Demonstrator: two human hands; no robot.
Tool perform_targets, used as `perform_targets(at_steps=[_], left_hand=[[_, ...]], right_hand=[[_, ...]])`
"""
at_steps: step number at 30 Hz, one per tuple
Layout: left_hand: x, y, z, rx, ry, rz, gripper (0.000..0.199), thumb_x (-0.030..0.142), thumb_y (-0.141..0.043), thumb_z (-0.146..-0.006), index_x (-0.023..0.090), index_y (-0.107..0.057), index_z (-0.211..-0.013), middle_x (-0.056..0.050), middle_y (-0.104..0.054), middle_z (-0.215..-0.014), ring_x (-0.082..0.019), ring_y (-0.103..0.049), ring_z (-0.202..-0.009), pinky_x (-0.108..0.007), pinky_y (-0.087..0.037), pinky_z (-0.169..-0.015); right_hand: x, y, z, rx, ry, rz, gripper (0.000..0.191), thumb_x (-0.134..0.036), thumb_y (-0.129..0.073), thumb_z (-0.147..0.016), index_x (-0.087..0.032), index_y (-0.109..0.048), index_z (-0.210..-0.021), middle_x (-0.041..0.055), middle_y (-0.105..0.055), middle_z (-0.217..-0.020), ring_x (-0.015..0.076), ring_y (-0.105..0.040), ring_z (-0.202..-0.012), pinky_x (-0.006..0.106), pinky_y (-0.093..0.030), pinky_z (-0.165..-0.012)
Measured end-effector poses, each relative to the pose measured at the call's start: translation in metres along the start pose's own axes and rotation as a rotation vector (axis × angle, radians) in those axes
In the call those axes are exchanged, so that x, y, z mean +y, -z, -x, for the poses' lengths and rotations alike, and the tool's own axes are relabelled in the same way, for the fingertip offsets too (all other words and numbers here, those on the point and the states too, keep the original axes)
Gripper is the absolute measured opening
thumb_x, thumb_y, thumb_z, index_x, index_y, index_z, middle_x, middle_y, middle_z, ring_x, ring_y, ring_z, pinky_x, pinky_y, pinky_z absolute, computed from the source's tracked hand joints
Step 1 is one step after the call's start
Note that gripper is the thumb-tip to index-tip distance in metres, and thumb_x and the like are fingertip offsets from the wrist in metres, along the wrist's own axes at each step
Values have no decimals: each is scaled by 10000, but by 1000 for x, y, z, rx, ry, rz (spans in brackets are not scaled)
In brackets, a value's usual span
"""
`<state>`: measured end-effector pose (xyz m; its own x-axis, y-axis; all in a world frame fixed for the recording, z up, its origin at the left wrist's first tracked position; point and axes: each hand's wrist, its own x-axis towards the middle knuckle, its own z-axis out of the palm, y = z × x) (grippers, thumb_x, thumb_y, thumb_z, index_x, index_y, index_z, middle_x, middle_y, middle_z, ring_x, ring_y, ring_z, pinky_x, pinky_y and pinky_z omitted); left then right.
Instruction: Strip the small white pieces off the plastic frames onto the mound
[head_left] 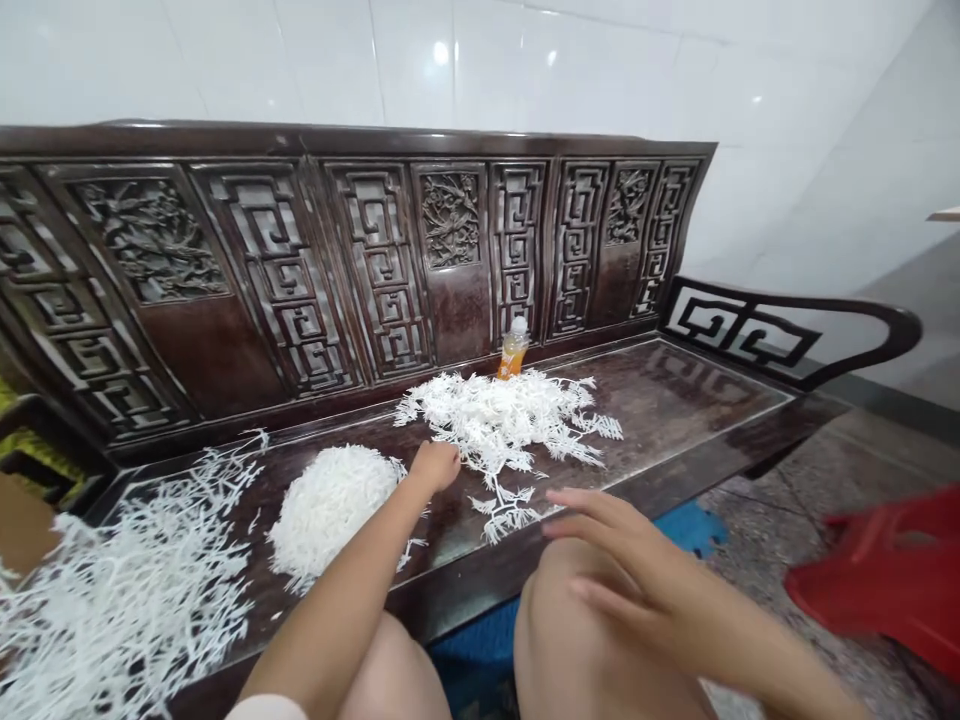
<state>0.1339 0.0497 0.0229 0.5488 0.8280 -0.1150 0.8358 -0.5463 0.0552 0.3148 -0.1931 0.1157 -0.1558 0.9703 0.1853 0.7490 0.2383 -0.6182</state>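
the left hand [436, 466] curls, contents unclear; the right hand [626, 540] spreads wide. white pieces [337, 505] heaped left seem done; clusters [510, 412] beyond seem unfinished.

Dark bench [697, 385], carved openwork back, in front of shiny white wall [600, 80]. Bottle [513, 355] upright on seat near the back: orange contents, white cap. Blue item [690, 527] low, under front edge. Red item [892, 575] right, cut off by frame.
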Motion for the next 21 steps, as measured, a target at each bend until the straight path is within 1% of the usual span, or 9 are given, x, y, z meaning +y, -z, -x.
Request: perform_targets(at_steps=[2, 4, 7, 9, 11, 13, 17, 19, 21], left_hand=[[-2, 1, -6, 36, -4, -6, 279, 239, -332, -801, 164, -560, -944, -102, -608, -979, -218, -532, -961, -362, -351, -840], [1, 1, -13, 68, -8, -19, 313, 237, -339, -802, 163, -490, -1066, -111, -570, -1062, -226, -505, -1003, -369, -341, -846], [11, -1, -21, 74, -32, -50, 402, 238, -371, -792, 170, -380, -1187, -120, -541, -1109, -237, -490, -1023, -381, -330, -850], [20, -3, -26, 56, -57, -72, 414, 240, -400, -779, 180, -384, -1189, -119, -545, -1100, -241, -497, -1012, -387, -323, -852], [30, -4, -32, 34, -76, -93, 354, 226, -430, -762, 172, -465, -1110, -125, -561, -1068, -248, -508, -990, -392, -317, -852], [39, -5, -39, 13, -80, -110, 259, 184, -460, -736, 144, -549, -976, -138, -589, -1000, -258, -523, -959, -394, -312, -847], [50, 1, -54, 0, -46, -111, 120, 85, -506, -670, 90, -595, -750, -169, -622, -848, -273, -545, -898, -405, -288, -856], [50, 9, -60, 11, -28, -81, 61, 104, -530, -656, 96, -586, -680, -157, -626, -805, -262, -556, -856, -394, -301, -843], [44, 20, -65, 40, -12, -29, 86, 187, -517, -690, 124, -576, -679, -116, -626, -796, -228, -562, -802, -359, -342, -790]], right_hand=[[15, 1, -24, -155, -150, -119, 388, -438, -444, -772, -243, -549, -1092, 67, -471, -1219, 249, -405, -1132, 441, -303, -959], [26, 0, -35, -262, -213, -288, 388, -430, -396, -805, -238, -531, -1115, 60, -482, -1209, 226, -415, -1125, 415, -292, -971], [35, -1, -36, -317, -183, -441, 350, -411, -437, -795, -227, -553, -1068, 51, -520, -1155, 210, -441, -1090, 377, -301, -967], [37, 1, -35, -340, -149, -519, 318, -398, -449, -792, -212, -575, -1017, 53, -546, -1110, 209, -461, -1061, 368, -313, -952], [40, 2, -35, -347, -130, -604, 301, -388, -428, -805, -202, -587, -982, 56, -564, -1072, 207, -477, -1037, 366, -321, -939], [44, 3, -36, -323, -134, -661, 301, -382, -405, -817, -199, -591, -967, 58, -573, -1047, 206, -485, -1021, 371, -321, -932], [57, 5, -36, -287, -149, -723, 292, -370, -398, -824, -192, -594, -947, 59, -577, -1033, 200, -486, -1016, 370, -307, -937], [63, 7, -33, -280, -158, -759, 279, -360, -404, -824, -189, -594, -936, 57, -578, -1034, 193, -485, -1021, 361, -301, -942], [69, 10, -29, -271, -173, -798, 263, -349, -412, -823, -189, -589, -934, 54, -579, -1037, 187, -485, -1027, 352, -299, -945]])
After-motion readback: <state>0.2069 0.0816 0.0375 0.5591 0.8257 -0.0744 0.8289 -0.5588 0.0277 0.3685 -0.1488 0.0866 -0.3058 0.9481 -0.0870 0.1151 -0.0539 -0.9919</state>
